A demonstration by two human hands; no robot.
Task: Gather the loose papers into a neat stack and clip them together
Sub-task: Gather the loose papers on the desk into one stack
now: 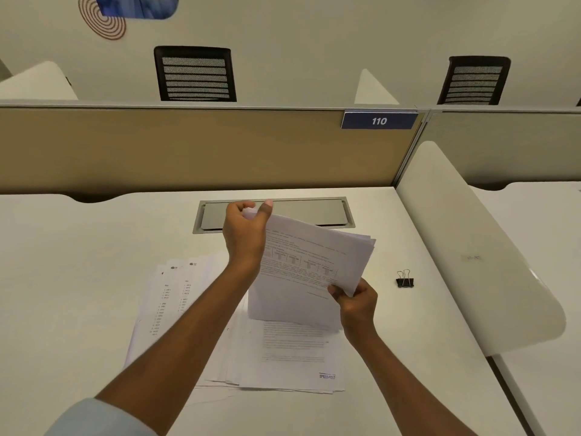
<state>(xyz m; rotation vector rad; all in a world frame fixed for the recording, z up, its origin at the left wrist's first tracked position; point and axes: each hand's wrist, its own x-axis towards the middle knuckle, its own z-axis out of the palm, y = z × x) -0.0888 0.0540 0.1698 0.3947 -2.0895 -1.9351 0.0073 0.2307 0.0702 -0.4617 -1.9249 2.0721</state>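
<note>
Papers: one loose spread of printed sheets lies fanned on the white desk, exact sheet count can't be told. Above it, one held bundle is lifted off the desk, tilted, edges uneven. Left hand pinches the bundle's top-left corner w/ thumb and fingers; right hand grips its lower-right edge. One black binder clip sits on the desk to the right, apart from both piles. Two mesh chairs behind the partition.
</note>
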